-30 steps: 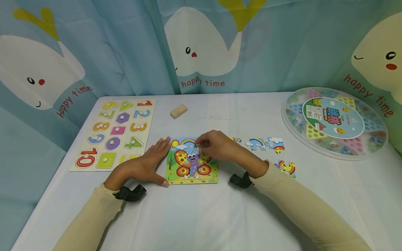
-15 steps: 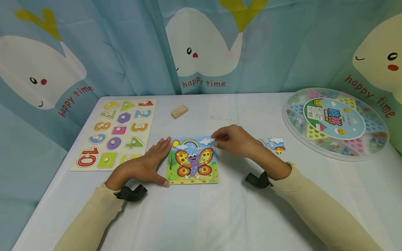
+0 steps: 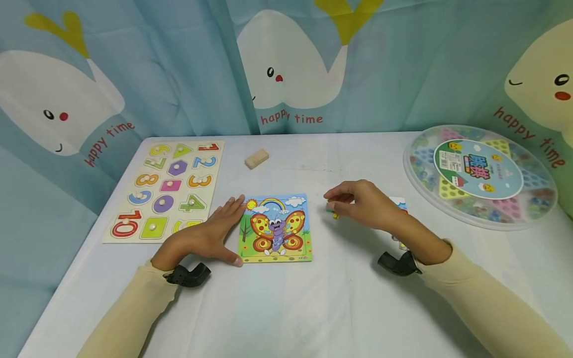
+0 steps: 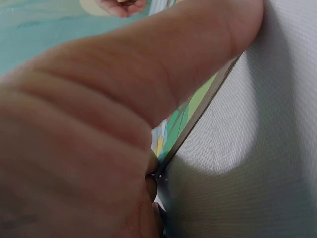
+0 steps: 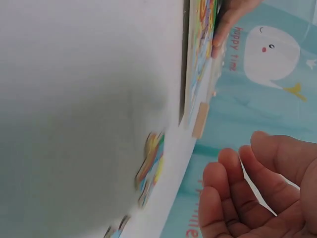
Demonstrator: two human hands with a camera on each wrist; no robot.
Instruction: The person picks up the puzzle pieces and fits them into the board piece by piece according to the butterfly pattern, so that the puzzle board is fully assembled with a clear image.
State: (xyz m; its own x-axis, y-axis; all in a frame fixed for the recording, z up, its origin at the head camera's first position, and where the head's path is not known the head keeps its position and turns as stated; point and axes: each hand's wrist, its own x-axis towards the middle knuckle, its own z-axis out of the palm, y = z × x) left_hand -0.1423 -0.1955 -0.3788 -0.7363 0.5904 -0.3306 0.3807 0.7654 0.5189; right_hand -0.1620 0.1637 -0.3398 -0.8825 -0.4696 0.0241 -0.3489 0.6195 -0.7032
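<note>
Moving off the butterfly board (image 3: 276,227), the right hand (image 3: 361,201) has swung out to the side; a second ago it covered part of the picture, then it was at the upper right corner, and now it is over the white table (image 3: 277,308), above a loose puzzle piece (image 5: 151,166); yellow and green show by its thumb in the head view; its fingers are loosely curved with a gap to the thumb, and the right wrist view shows nothing between them, so it seems to hold nothing; whether a fingertip brushes the piece I cannot tell; the left hand (image 3: 208,236) has hardly shifted, its fingers straight and spread at the board's left edge, gripping nothing; as I judge it, this means that the board is kept steady while the work passes to the loose pieces; the board lies flat near the middle of the table, its butterfly now fully uncovered; an upper piece (image 3: 397,202) and a lower piece (image 3: 400,242) show partly hidden around the right arm (image 3: 416,233); the number board (image 3: 185,191), wooden block (image 3: 256,159) and round game case (image 3: 479,168) have stayed put.
</note>
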